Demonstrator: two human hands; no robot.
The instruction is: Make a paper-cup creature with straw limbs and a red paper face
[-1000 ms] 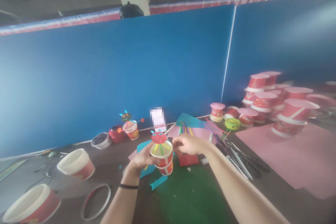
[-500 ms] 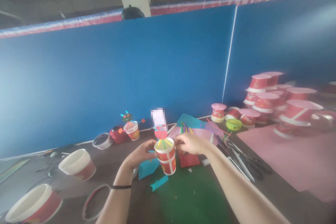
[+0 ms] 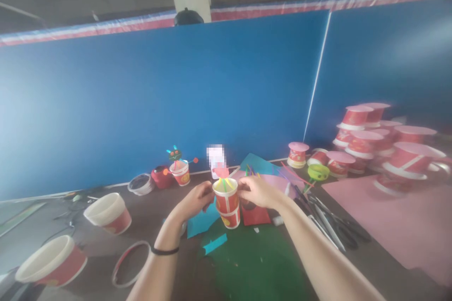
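Two red-and-white paper cups stand stacked in front of me, the upper cup (image 3: 226,201) over the lower cup (image 3: 232,219). Yellow and green strips rise out of the upper cup, carrying a red paper piece (image 3: 221,172). My left hand (image 3: 193,201) has its fingers curled at the left side of the upper cup's rim. On the opposite side, my right hand (image 3: 257,192) pinches near the rim. Some fingertips are hidden behind the cup. Blue paper (image 3: 201,220) lies under my left hand, and red paper (image 3: 257,216) lies beside the stack.
A finished-looking cup figure (image 3: 181,174) stands at the back. Stacked cups with pink discs (image 3: 367,143) fill the right. Scissors (image 3: 348,233) and pink sheets (image 3: 399,216) lie at right. More cups (image 3: 120,216) and a tape ring (image 3: 118,265) sit left; a green mat (image 3: 261,263) is in front.
The view has shifted slightly. The red paper piece now sits lower and looks tilted, its face no longer showing. Both hands remain at the upper cup's rim.
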